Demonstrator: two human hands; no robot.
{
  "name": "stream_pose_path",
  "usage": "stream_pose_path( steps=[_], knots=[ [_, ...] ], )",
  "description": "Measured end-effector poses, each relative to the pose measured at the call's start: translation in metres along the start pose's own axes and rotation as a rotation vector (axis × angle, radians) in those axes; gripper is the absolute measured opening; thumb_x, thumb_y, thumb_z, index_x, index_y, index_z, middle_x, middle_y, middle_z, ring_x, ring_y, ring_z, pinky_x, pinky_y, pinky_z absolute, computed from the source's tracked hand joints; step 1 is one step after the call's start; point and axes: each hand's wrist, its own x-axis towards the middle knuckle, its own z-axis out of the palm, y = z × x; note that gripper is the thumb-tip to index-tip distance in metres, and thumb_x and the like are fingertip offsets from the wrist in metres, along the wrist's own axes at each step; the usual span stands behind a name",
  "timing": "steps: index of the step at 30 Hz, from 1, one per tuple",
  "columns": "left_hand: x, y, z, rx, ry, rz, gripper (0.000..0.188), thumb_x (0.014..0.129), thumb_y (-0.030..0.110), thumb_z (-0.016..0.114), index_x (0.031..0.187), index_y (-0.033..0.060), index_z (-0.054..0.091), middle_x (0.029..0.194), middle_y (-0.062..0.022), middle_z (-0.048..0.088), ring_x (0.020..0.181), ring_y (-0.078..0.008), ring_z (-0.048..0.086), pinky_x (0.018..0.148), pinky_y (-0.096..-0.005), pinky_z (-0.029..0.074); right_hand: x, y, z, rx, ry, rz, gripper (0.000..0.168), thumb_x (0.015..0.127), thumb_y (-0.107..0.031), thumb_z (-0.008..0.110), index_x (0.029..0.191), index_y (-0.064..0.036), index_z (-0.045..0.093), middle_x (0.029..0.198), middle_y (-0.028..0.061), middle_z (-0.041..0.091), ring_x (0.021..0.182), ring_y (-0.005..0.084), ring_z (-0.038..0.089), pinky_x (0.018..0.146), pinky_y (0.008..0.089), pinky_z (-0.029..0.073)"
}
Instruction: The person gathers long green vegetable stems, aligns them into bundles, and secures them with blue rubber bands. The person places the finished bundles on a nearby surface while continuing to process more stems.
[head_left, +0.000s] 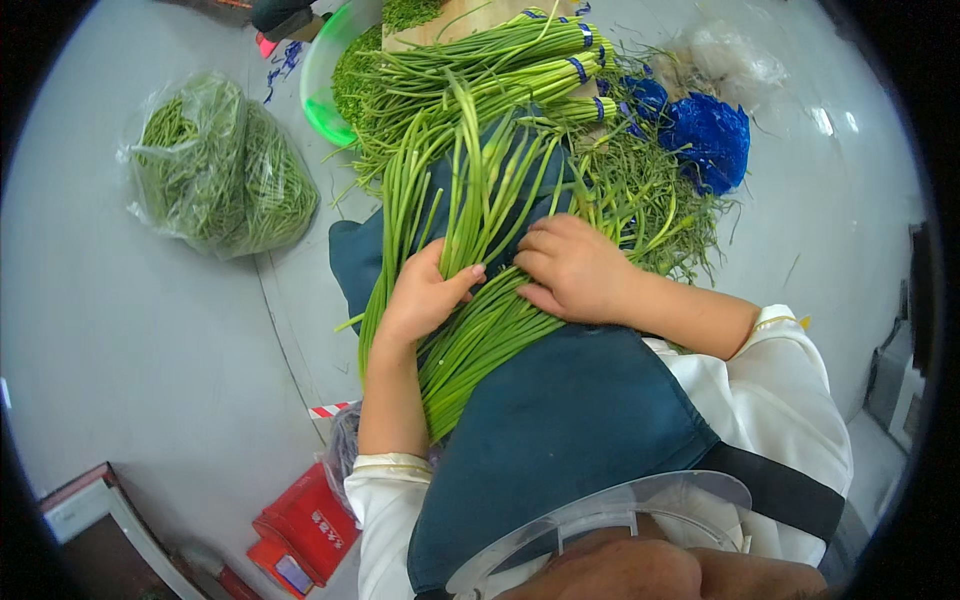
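Note:
My left hand (431, 289) is closed around a bunch of long green garlic scapes (472, 172), whose budded ends fan out away from me over the dark blue apron (585, 397). More scapes (487, 337) lie across my lap, under and between my hands. To the right, my right hand (570, 270) rests with bent fingers on the lap scapes; whether it grips any is hidden. Beyond, bundles of scapes (517, 71) tied with blue-purple bands (577, 70) lie on a wooden board (480, 16). Loose trimmed tips (660, 202) are heaped right of my lap.
At the left stands a clear plastic bag of green stems (225, 172). A green-rimmed tub (319, 90) holds chopped greens. Blue plastic (709, 142) and clear plastic (735, 60) lie at the upper right. A red box (311, 525) sits lower left; part of another person (281, 19) shows at the top.

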Motion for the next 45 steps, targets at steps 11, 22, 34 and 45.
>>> stream_pose_path(
  steps=[11, 22, 34, 45],
  knots=[
    [0.011, 0.018, 0.024, -0.141, -0.045, 0.087, 0.038, 0.083, 0.007, 0.068, 0.118, -0.0016, 0.058, 0.097, -0.0039, 0.067, 0.083, -0.0120, 0.061, 0.074, -0.0270, 0.050, -0.048, 0.013, -0.028, -0.147, -0.170, 0.176, 0.022, 0.082, -0.025, 0.061, 0.071, -0.005, 0.059, 0.068, 0.0120, 0.056, 0.071, 0.0328, 0.057, 0.069, 0.0430, 0.044],
    [0.027, 0.038, 0.061, 0.615, -0.049, 0.134, 0.032, 0.077, 0.017, 0.063, 0.104, 0.0003, 0.058, 0.091, -0.0245, 0.065, 0.090, -0.0424, 0.061, 0.078, -0.0473, 0.049, -0.039, 0.029, -0.022, 0.272, -0.029, 0.492, 0.023, 0.081, -0.016, 0.066, 0.096, 0.001, 0.063, 0.080, 0.0173, 0.063, 0.072, 0.0306, 0.063, 0.065, 0.0388, 0.050],
    [-0.002, 0.045, 0.018, 0.238, 0.163, 0.170, 0.036, 0.080, -0.002, 0.062, 0.115, -0.0027, 0.056, 0.100, -0.0060, 0.065, 0.084, -0.0116, 0.060, 0.074, -0.0262, 0.049, -0.036, 0.032, -0.020, 0.323, 0.049, 0.643, 0.020, 0.083, -0.018, 0.063, 0.093, -0.001, 0.063, 0.085, 0.0178, 0.062, 0.079, 0.0321, 0.060, 0.069, 0.0391, 0.048],
    [0.005, 0.037, 0.004, -0.251, 0.012, 0.004, 0.036, 0.078, -0.002, 0.066, 0.113, -0.0007, 0.058, 0.091, -0.0007, 0.063, 0.072, -0.0071, 0.056, 0.063, -0.0217, 0.046, 0.041, 0.020, -0.040, -0.508, 0.451, -0.245, 0.038, 0.065, -0.010, 0.061, 0.102, -0.002, 0.063, 0.084, 0.0052, 0.054, 0.071, 0.0217, 0.054, 0.059, 0.0314, 0.046]
  ],
)
